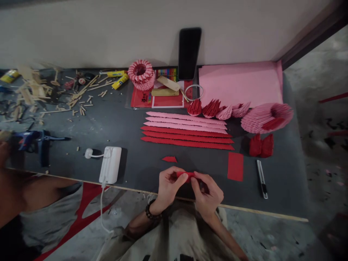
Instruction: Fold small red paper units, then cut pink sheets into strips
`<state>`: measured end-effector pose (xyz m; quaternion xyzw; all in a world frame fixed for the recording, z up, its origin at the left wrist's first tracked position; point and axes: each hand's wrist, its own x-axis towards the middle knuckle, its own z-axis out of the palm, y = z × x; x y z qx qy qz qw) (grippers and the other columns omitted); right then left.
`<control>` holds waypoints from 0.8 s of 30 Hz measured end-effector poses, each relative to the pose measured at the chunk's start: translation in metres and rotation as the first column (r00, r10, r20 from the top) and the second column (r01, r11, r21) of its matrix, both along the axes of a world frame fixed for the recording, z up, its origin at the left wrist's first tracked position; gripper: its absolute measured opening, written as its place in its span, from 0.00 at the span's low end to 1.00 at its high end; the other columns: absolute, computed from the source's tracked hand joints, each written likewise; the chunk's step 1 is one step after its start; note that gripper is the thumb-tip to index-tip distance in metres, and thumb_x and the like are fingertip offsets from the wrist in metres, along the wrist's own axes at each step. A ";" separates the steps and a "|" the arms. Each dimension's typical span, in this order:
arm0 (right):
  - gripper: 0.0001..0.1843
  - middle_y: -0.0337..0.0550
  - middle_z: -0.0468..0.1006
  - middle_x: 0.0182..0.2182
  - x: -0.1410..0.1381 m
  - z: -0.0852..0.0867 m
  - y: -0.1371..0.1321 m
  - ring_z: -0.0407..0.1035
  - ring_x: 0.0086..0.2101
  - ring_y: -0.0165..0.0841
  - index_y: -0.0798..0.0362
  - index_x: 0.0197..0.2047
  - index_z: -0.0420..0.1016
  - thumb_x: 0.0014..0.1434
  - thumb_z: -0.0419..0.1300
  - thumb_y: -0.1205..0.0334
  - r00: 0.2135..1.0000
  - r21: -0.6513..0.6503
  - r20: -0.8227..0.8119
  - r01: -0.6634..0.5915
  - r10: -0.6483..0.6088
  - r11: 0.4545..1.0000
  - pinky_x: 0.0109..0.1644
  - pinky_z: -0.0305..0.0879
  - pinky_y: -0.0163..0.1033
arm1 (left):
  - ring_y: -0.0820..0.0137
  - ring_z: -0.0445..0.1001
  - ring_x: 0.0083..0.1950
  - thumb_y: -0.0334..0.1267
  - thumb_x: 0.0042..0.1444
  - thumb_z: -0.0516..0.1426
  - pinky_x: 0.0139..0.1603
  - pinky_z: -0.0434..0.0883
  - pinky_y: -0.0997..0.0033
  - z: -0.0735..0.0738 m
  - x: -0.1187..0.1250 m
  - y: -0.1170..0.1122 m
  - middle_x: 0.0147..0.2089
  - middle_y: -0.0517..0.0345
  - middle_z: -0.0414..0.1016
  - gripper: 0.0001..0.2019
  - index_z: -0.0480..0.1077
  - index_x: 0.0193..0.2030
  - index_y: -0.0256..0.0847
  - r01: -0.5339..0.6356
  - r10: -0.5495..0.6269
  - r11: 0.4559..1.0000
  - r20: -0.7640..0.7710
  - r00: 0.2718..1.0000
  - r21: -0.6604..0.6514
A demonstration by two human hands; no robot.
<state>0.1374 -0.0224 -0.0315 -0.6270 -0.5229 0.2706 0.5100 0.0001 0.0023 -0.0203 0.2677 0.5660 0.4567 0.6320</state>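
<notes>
There are three pink strips [186,123], three red strips [187,137], one red rectangle [235,166] and one handheld red paper [191,176]. I count one phone [189,53], one power bank [111,165], one utility knife [261,179].

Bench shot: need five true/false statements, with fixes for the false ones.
1. The left hand and right hand hold one small red paper piece. True.
2. The phone lies flat on the table. False: the phone stands propped up.
3. Three pink strips lie beside three red strips. True.
4. The utility knife is left of the white charger. False: the utility knife is right of the white charger.
5. The left wrist wears a beaded bracelet. True.
</notes>
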 end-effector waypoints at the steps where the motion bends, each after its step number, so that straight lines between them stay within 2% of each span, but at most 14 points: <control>1: 0.05 0.41 0.84 0.33 0.000 0.001 0.001 0.70 0.24 0.27 0.50 0.44 0.85 0.64 0.69 0.66 1.000 0.021 0.009 -0.008 0.008 1.000 0.22 0.63 0.33 | 0.73 0.80 0.31 0.46 0.55 0.73 0.37 0.80 0.75 -0.001 0.001 0.000 0.30 0.58 0.83 0.13 0.83 0.36 0.37 0.003 -0.003 1.000 0.002 1.000 0.002; 4: 0.07 0.39 0.85 0.34 0.003 0.002 0.006 0.76 0.28 0.29 0.47 0.41 0.84 0.63 0.69 0.70 0.999 0.124 0.022 -0.036 0.033 0.992 0.23 0.68 0.33 | 0.72 0.81 0.32 0.46 0.57 0.72 0.38 0.80 0.74 0.000 0.002 0.002 0.32 0.56 0.85 0.13 0.83 0.36 0.36 0.002 -0.002 1.000 0.002 1.000 0.011; 7: 0.12 0.39 0.86 0.37 0.008 -0.001 0.009 0.80 0.33 0.32 0.44 0.44 0.85 0.64 0.67 0.72 0.989 0.194 0.115 -0.111 0.090 0.975 0.34 0.80 0.37 | 0.73 0.80 0.31 0.46 0.57 0.72 0.37 0.79 0.75 0.003 0.002 0.003 0.31 0.56 0.84 0.13 0.83 0.36 0.37 -0.012 0.011 1.000 0.015 1.000 0.002; 9: 0.14 0.41 0.86 0.39 0.012 -0.003 0.009 0.82 0.36 0.34 0.44 0.47 0.85 0.65 0.66 0.72 0.973 0.238 0.192 -0.176 0.131 0.955 0.39 0.84 0.40 | 0.73 0.80 0.31 0.46 0.58 0.72 0.38 0.78 0.75 0.005 0.000 0.004 0.31 0.57 0.85 0.13 0.84 0.36 0.37 0.001 0.000 1.000 0.030 1.000 -0.010; 13: 0.21 0.41 0.88 0.44 0.022 -0.011 0.007 0.84 0.41 0.35 0.41 0.57 0.84 0.68 0.62 0.74 0.942 0.300 0.281 -0.267 0.182 0.916 0.43 0.85 0.40 | 0.73 0.80 0.31 0.47 0.58 0.72 0.38 0.78 0.75 0.008 -0.003 0.004 0.31 0.56 0.85 0.13 0.84 0.37 0.37 0.027 -0.026 0.999 0.045 0.999 -0.020; 17: 0.27 0.40 0.89 0.47 0.029 -0.020 0.004 0.85 0.43 0.35 0.40 0.62 0.81 0.66 0.64 0.75 0.906 0.310 0.368 -0.332 0.210 0.891 0.47 0.85 0.39 | 0.72 0.80 0.32 0.47 0.55 0.73 0.38 0.79 0.74 0.011 -0.003 0.006 0.31 0.56 0.85 0.14 0.84 0.36 0.37 0.032 -0.029 0.998 0.041 0.999 -0.058; 21: 0.25 0.39 0.89 0.48 0.033 -0.019 0.004 0.84 0.44 0.35 0.40 0.61 0.82 0.65 0.65 0.74 0.896 0.300 0.365 -0.369 0.252 0.880 0.48 0.84 0.39 | 0.71 0.81 0.33 0.48 0.51 0.75 0.39 0.80 0.74 0.013 -0.002 0.008 0.33 0.55 0.85 0.15 0.84 0.36 0.37 0.070 -0.072 0.995 -0.029 0.997 -0.065; 24: 0.20 0.37 0.89 0.44 0.029 -0.010 0.007 0.84 0.40 0.33 0.40 0.55 0.85 0.66 0.65 0.72 0.930 0.260 0.270 -0.320 0.249 0.911 0.45 0.84 0.38 | 0.71 0.81 0.33 0.49 0.54 0.73 0.38 0.79 0.73 0.014 -0.003 0.009 0.32 0.55 0.85 0.15 0.83 0.36 0.37 0.092 -0.095 0.995 -0.073 0.993 -0.050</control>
